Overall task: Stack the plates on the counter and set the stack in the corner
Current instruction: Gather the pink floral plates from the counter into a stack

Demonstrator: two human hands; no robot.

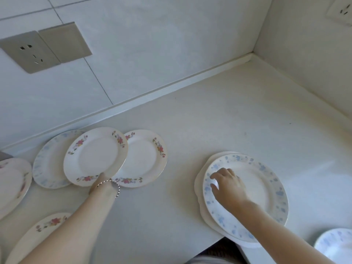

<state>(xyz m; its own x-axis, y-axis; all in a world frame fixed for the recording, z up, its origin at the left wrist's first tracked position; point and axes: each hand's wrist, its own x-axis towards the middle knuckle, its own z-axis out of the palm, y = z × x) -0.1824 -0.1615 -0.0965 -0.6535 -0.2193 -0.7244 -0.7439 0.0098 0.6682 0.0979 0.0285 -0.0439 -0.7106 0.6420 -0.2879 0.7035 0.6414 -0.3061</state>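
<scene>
Where the pale, matte counter (228,115) runs off the left edge, two glossy round plates with pink flowers (13,180) lie overlapped, and a third flowered plate (38,237) sits nearer the person, partly under the left forearm. Above them a grey rectangular socket (28,52) is set in the smooth tiled wall (152,44).

Next comes a plate with a faint blue rim (47,161), flat on the counter close to the wall. Overlapping it is the lifted plate (95,155), white china with sprays of pink flowers and a thin gold edge, tilted and raised over its neighbours. The left hand (102,180) grips its near rim; the fingers go under the plate and are hidden, and a beaded bracelet (111,184) circles the wrist. Just to the right a matching flowered plate (146,159) lies flat, its left side covered by the lifted one.

Well apart to the right, the stack (200,187) rests near the front edge of the counter, far from the corner (253,56). Its top plate (266,187) is speckled with blue along the rim. The right hand (228,185) lies across this plate, its bent fingers (214,177) and thumb closed on the left rim.

One more blue-patterned plate (335,244) shows at the lower right, and a white socket (341,12) at the upper right.
</scene>
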